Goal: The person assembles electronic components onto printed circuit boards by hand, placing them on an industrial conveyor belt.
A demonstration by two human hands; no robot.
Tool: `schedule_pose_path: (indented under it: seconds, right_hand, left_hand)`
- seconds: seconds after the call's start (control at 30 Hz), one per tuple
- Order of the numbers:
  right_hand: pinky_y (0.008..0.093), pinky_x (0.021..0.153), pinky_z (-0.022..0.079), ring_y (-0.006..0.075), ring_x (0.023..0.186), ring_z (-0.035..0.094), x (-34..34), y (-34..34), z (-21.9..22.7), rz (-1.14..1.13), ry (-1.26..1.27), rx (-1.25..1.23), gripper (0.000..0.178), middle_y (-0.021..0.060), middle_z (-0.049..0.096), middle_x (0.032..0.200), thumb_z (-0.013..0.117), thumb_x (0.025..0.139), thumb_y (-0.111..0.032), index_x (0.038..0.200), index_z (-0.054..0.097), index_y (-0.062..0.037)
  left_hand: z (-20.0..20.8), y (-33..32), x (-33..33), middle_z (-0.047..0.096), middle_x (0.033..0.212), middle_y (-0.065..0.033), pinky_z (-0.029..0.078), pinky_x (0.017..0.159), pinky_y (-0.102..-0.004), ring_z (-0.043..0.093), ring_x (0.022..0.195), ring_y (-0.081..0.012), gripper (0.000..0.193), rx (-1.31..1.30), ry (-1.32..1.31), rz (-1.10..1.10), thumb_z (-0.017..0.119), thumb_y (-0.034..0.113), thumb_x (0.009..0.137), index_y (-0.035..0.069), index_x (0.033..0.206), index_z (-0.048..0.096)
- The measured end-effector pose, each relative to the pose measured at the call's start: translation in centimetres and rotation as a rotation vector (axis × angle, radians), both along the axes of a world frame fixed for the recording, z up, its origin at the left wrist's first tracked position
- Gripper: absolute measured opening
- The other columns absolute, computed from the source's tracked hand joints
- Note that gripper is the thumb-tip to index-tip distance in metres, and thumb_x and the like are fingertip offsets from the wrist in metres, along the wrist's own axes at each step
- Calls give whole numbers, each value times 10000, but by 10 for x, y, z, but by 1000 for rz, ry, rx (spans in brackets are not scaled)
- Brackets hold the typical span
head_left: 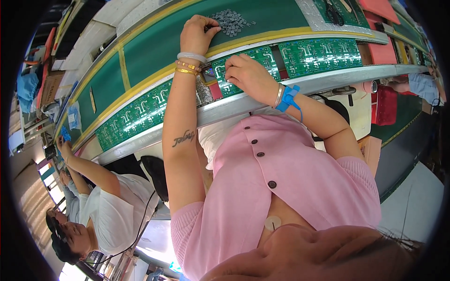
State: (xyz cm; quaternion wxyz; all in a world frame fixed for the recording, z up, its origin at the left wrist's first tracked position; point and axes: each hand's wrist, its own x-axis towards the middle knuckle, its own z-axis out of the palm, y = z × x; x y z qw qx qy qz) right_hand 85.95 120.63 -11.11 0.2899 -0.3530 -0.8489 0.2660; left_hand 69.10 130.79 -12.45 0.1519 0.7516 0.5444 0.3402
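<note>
My left hand [198, 35], with a white bangle and gold bracelets at its wrist, reaches to the near-left edge of a heap of small grey parts [230, 22]. Its thumb and fingertips come together beside the heap; whatever is between them is hidden. Over the left end of a green circuit board panel [264, 61], my right hand [251, 77] has its fingers curled in, the tips close to the board's surface. Any piece in those fingers is too small or covered to make out. A blue wrist strap [288, 97] circles the right wrist.
More green circuit board panels lie along the metal-railed track, one to the right [321, 57] and one to the left [136, 112]. Yellow tape edges the green bench top [157, 44]. Black-handled scissors [333, 14] rest at the far right. A co-worker in a white shirt [117, 210] works at left.
</note>
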Motion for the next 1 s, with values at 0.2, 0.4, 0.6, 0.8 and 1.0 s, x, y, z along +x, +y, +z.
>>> schedule_pose_path:
  seconds: [0.2,0.4,0.6,0.8,1.0]
  right_hand:
    - [336,744,447,242,854,505,-2,2,-4,12,-41,75,84,54,535,908,645,699,-67,764,594,-51]
    - [320,720,446,211,841,498,-3,0,-4,52,-123,222,75,34,524,889,632,681,-84,737,584,-71]
    - [298,687,438,197,809,487,-14,-5,0,36,-215,332,70,37,506,853,586,642,-86,703,564,-62]
    - [335,823,447,254,966,512,-19,-40,14,171,-124,195,211,113,545,1008,530,718,-85,919,560,-26]
    - [340,837,431,245,966,504,-48,-63,-12,193,26,114,292,82,513,995,633,712,-178,951,519,-57]
  left_hand:
    - [5,-5,1,616,762,-47,477,662,-326,587,722,-216,124,-82,-83,22,722,160,678,82,754,663]
    - [12,-11,3,621,772,-49,480,673,-322,589,736,-215,106,-94,-68,7,708,144,688,78,758,665]
    - [6,-7,4,615,804,-51,478,636,-284,595,687,-188,100,78,71,-36,683,136,733,70,808,665]
    - [9,-8,9,612,810,-59,470,675,-329,583,751,-236,85,9,11,19,670,148,731,81,784,670]
    - [8,-3,11,606,814,-74,465,689,-358,577,775,-265,85,42,54,13,652,146,741,80,791,671]
